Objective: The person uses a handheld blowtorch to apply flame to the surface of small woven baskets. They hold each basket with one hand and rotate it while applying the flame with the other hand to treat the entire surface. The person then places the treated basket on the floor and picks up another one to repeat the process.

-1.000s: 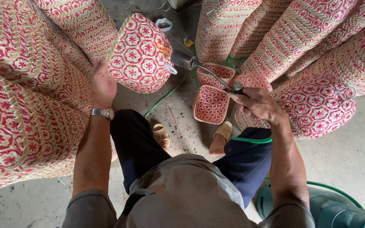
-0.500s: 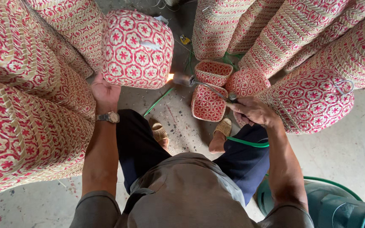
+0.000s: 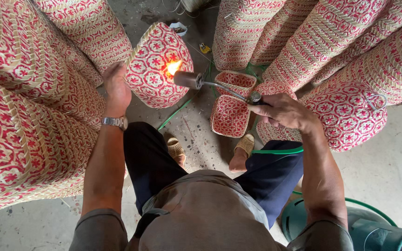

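The red-and-cream woven basket (image 3: 157,65) is held above the concrete floor (image 3: 387,167), tipped on its side just beside the left hand (image 3: 116,86), whose grip is closed on the basket's rim. The right hand (image 3: 282,111) has its grip clamped around the handle of a gas torch (image 3: 219,86); the torch's flame touches the basket's weave. Stacks of similar baskets (image 3: 24,107) crowd both sides.

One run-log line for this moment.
left hand: holds woven basket | right hand: grips torch | flame: on basket
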